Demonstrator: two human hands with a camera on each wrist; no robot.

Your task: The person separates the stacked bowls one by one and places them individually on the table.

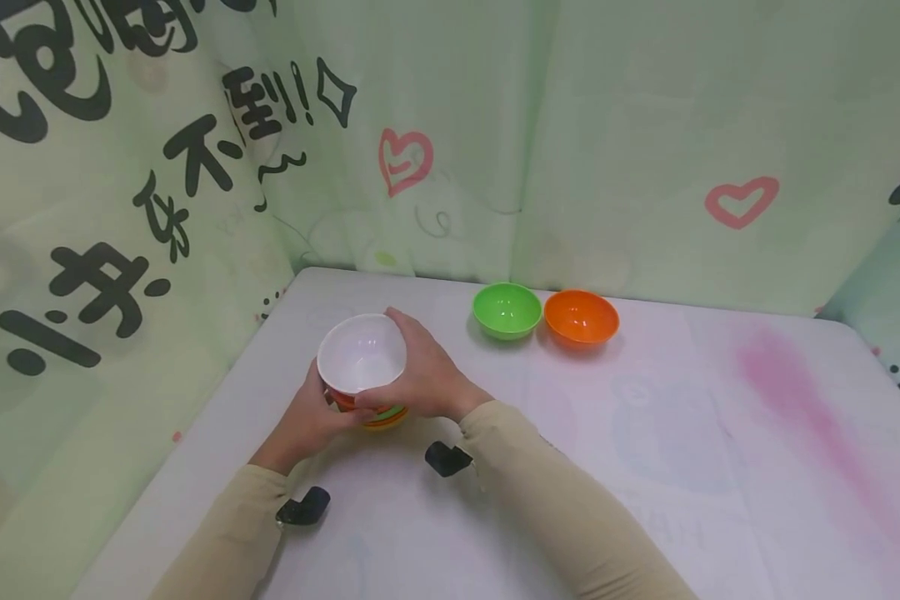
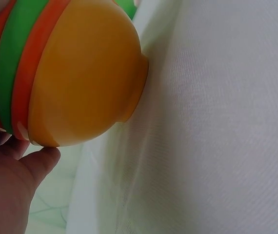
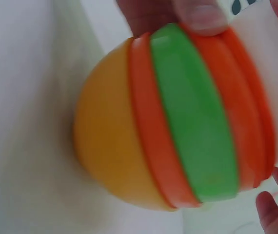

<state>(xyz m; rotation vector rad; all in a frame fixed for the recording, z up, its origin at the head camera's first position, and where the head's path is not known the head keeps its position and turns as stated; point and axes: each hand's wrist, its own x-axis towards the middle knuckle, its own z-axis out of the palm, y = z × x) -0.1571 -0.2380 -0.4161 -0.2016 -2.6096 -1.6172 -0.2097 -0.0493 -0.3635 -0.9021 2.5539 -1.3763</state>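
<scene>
A white bowl [image 1: 362, 354] tops a nested stack of coloured bowls, and my right hand [image 1: 431, 375] grips it by its right side, thumb at the front. Below it, orange rims, a green bowl [image 3: 192, 117] and a yellow bowl [image 2: 88, 73] at the bottom show in the wrist views. My left hand [image 1: 318, 425] holds the stack from the left, its thumb across the front. In the left wrist view its fingertips [image 2: 46, 158] touch the lower rims. The yellow bowl's foot is close over the white table [image 2: 227, 122].
A green bowl [image 1: 507, 311] and an orange bowl [image 1: 581, 318] stand side by side near the table's back edge. Printed green curtains [image 1: 607, 125] hang behind and to the left. A pink smear [image 1: 787, 375] marks the tabletop at the right.
</scene>
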